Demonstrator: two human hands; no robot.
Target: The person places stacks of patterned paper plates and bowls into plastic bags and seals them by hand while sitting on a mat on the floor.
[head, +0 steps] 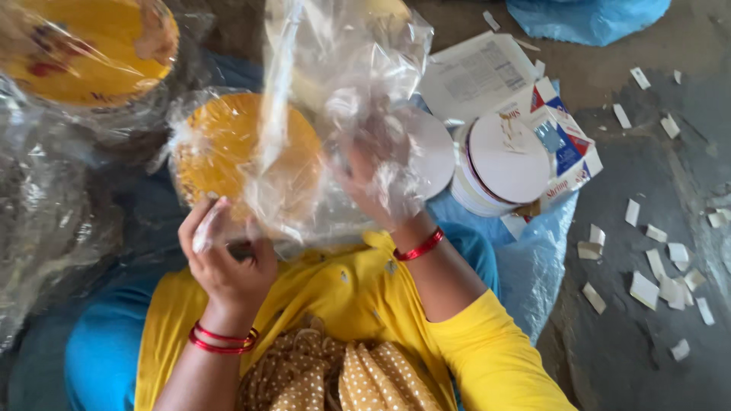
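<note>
Nearest the camera, a yellow garment and a brown polka-dot cloth (335,377) cover the person's lap.

The left hand (227,255), with red bangles (222,339) at the wrist, is curled closed on the lower edge of a clear plastic bag (304,114). The bag holds a stack of yellow paper plates (228,148), standing on edge and facing the camera just above that hand.

The right hand (377,179), with a single red bangle (418,245) at its wrist, is pushed inside the same plastic film. The film blurs its fingers, so whether they are spread or closed cannot be told. A white round disc (430,148) shows just behind this hand; contact between them cannot be confirmed.

Just right of the disc stands a stack of white round discs (499,164), with a red, white and blue printed carton (567,144) against its far side. Both sit on blue plastic sheeting (533,259).

White paper scraps (655,285) lie scattered over the grey floor (632,358) to the right.

At far left, a second bagged stack of yellow plates (87,46) lies among crumpled clear plastic (46,221). A flat white printed sheet (476,72) lies beyond the carton.
</note>
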